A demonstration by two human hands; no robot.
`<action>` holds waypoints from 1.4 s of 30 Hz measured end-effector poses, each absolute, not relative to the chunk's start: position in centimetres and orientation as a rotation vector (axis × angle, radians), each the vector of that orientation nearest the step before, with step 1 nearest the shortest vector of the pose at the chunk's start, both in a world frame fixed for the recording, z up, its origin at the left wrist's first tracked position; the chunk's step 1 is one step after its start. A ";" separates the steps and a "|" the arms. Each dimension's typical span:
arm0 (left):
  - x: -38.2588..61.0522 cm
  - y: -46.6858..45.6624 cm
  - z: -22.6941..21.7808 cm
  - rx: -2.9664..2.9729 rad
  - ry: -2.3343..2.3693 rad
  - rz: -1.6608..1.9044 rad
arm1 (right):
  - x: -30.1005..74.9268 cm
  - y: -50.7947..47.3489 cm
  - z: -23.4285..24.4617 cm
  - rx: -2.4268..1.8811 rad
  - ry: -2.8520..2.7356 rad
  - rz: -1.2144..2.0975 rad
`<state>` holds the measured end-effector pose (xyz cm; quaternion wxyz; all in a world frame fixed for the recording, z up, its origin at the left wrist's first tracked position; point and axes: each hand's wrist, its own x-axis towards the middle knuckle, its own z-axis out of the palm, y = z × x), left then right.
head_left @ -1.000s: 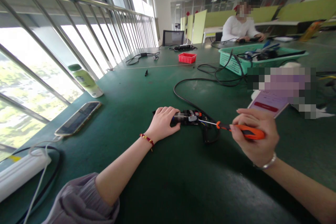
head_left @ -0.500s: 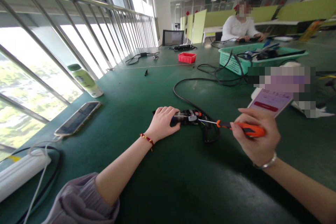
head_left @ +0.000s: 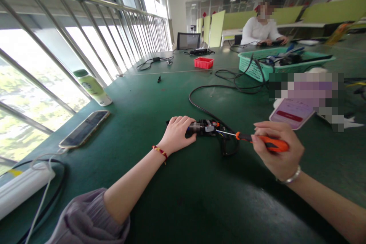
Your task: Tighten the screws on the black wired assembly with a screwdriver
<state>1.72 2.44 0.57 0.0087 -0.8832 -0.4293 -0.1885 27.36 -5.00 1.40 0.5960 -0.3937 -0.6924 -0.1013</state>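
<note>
1. The uncased power tool [head_left: 210, 128] lies on the green table [head_left: 160, 198], inward from the left edge and well short of the far edge, its inner parts and thin wires exposed and its black handle pointing towards the wearer.
2. The left hand [head_left: 178, 133] rests over the tool's left end, fingers curled around the rounded body, thumb along the near side. A red beaded bracelet [head_left: 160, 152] circles that wrist.
3. The right hand [head_left: 281, 150] has its fingers closed around the handle of an orange-and-black screwdriver [head_left: 276, 145]. The shaft points left into the exposed parts; whether the tip touches anything is too small to tell.
4. A black cable [head_left: 211, 86] loops from the tool towards the green basket [head_left: 248, 68], which holds jumbled dark and blue items nearer the table's far edge.
5. Beyond the right hand is a phone with a lilac screen [head_left: 293, 114], partly blurred out.
6. Along the table's left edge, beside the metal railing, are a green-capped bottle [head_left: 93, 88], a dark-screened phone [head_left: 85, 129] and, nearest the wearer, a white power strip [head_left: 25, 187].
7. A small red tray [head_left: 204, 63] sits towards the far edge; a person in white sleeves [head_left: 259, 30] is seated past the basket.
</note>
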 end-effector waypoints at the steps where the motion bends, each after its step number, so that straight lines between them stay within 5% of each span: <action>1: 1.7 2.4 0.6 -2.760 -1.345 -0.589 | 27.4 -5.0 1.4 -0.922 -1.605 -0.228; 42: 1.7 2.5 0.5 -2.754 -1.332 -0.582 | 27.6 -4.9 1.1 -0.887 -1.599 -0.201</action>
